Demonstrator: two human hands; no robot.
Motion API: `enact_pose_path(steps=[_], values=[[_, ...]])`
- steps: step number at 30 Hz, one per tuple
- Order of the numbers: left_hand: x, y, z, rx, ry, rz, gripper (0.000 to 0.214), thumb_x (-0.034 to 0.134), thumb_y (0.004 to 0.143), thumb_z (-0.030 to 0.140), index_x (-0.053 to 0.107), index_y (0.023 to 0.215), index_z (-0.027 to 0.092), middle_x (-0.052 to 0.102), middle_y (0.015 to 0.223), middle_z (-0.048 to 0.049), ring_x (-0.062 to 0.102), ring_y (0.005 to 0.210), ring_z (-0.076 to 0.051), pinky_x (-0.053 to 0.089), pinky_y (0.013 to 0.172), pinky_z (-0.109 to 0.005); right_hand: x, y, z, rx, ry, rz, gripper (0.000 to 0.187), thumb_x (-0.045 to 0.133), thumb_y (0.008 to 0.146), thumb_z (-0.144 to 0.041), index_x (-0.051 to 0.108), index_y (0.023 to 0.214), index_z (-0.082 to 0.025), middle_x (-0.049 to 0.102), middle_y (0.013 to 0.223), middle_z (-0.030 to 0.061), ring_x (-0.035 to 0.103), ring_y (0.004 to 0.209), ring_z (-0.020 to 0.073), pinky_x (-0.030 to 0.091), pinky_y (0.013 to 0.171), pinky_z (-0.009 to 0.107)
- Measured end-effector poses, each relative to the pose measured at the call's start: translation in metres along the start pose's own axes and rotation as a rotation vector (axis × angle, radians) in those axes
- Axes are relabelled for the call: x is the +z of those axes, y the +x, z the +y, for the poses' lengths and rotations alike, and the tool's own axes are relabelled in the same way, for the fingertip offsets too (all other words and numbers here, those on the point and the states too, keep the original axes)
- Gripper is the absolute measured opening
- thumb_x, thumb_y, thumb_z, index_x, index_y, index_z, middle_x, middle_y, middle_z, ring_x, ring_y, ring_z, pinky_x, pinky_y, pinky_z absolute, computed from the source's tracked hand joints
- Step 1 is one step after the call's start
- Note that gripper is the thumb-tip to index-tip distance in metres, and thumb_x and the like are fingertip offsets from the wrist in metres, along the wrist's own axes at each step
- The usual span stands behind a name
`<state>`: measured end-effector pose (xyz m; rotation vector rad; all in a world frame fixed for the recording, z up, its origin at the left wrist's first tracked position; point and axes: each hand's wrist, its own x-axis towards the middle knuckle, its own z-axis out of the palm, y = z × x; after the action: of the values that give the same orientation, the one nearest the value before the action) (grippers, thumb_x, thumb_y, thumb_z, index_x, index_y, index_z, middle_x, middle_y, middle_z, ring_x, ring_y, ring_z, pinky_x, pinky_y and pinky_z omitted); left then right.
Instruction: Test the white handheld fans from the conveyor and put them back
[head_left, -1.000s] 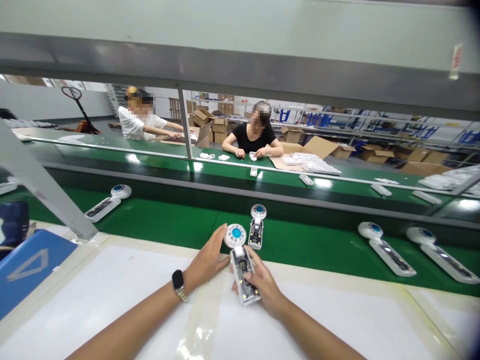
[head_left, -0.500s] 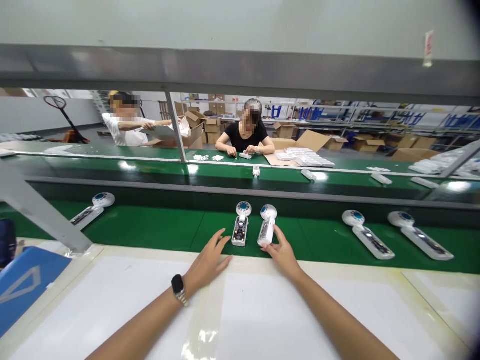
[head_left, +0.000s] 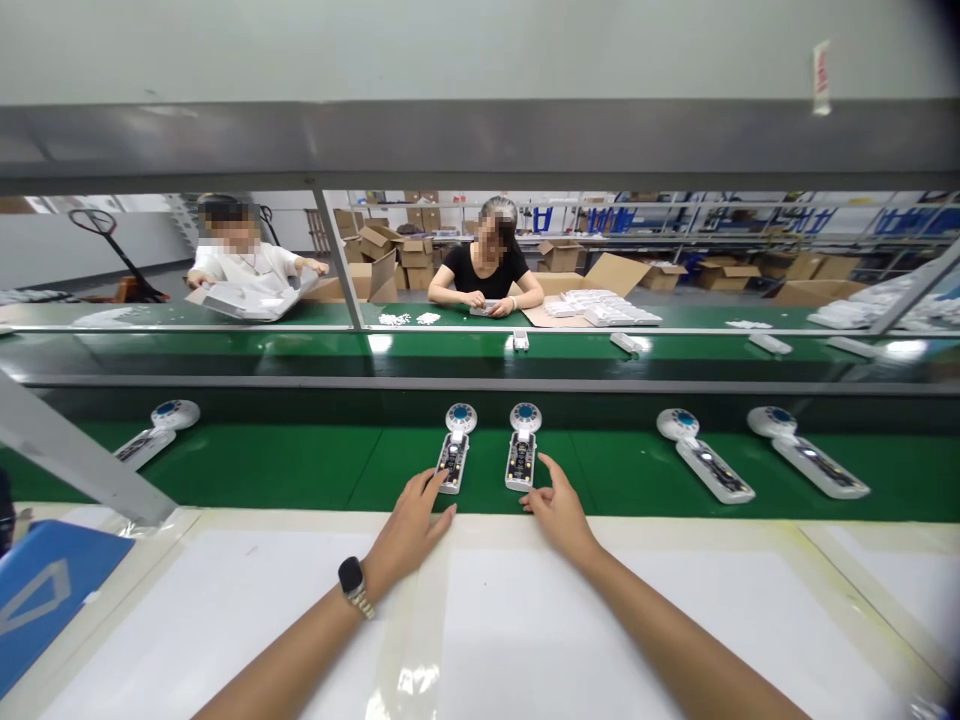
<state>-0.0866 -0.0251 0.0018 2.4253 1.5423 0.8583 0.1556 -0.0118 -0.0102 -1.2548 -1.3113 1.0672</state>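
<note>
Two white handheld devices lie face up on the green belt before me, each with a round, blue-centred head and a dark circuit board showing in its handle. My left hand (head_left: 411, 522) is at the left device (head_left: 452, 458), its fingers stretched out and the index fingertip over the handle's lower left edge. Beside the right device (head_left: 521, 455) is my right hand (head_left: 559, 508), fingers apart near the handle's lower right corner. Whether its fingertips touch the casing I cannot tell. Neither hand is closed round anything.
More such devices lie on the belt (head_left: 615, 465), including one device (head_left: 716, 470) to the right and another (head_left: 146, 445) at far left. A white worktop (head_left: 525, 620) borders it. A slanted post (head_left: 82, 450) stands left. Two co-workers sit across, one handling a large white sheet (head_left: 251, 298).
The right device, tilted in my right hand before, now lies flat with its board facing up, and that hand has loosened. My left hand has come to the left device. The devices have shifted left in view.
</note>
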Motion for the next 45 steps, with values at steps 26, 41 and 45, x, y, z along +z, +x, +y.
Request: enact_pose_path(steps=[26, 41, 45], values=[[-0.009, 0.009, 0.003, -0.43, -0.618, 0.317, 0.038, 0.062, 0.069, 0.048, 0.05, 0.088, 0.017, 0.066, 0.084, -0.0054, 0.062, 0.076, -0.018, 0.048, 0.069, -0.029, 0.034, -0.039, -0.02, -0.018, 0.253, -0.511, 0.042, 0.049, 0.084, -0.042, 0.04, 0.118, -0.02, 0.057, 0.103, 0.0085, 0.061, 0.067, 0.0126, 0.048, 0.063, 0.032], [0.003, -0.015, 0.037, 0.145, -0.326, -0.076, 0.054, 0.047, 0.086, 0.029, 0.025, 0.135, 0.022, 0.039, 0.137, -0.014, 0.042, 0.122, -0.024, 0.039, 0.099, -0.045, 0.03, -0.037, -0.024, 0.295, 0.698, -0.439, 0.047, 0.065, 0.064, -0.032, 0.044, 0.104, -0.019, 0.064, 0.093, 0.0068, 0.065, 0.068, 0.0212, 0.051, 0.062, 0.037], [0.005, -0.009, 0.032, 0.014, -0.466, 0.143, 0.051, 0.04, 0.086, 0.018, 0.024, 0.135, 0.024, 0.03, 0.142, -0.0134, 0.043, 0.121, -0.024, 0.041, 0.096, -0.045, 0.025, -0.042, -0.031, 0.329, 0.742, -0.641, 0.049, 0.062, 0.057, -0.017, 0.046, 0.103, -0.018, 0.063, 0.1, 0.009, 0.066, 0.068, 0.0215, 0.05, 0.062, 0.034]])
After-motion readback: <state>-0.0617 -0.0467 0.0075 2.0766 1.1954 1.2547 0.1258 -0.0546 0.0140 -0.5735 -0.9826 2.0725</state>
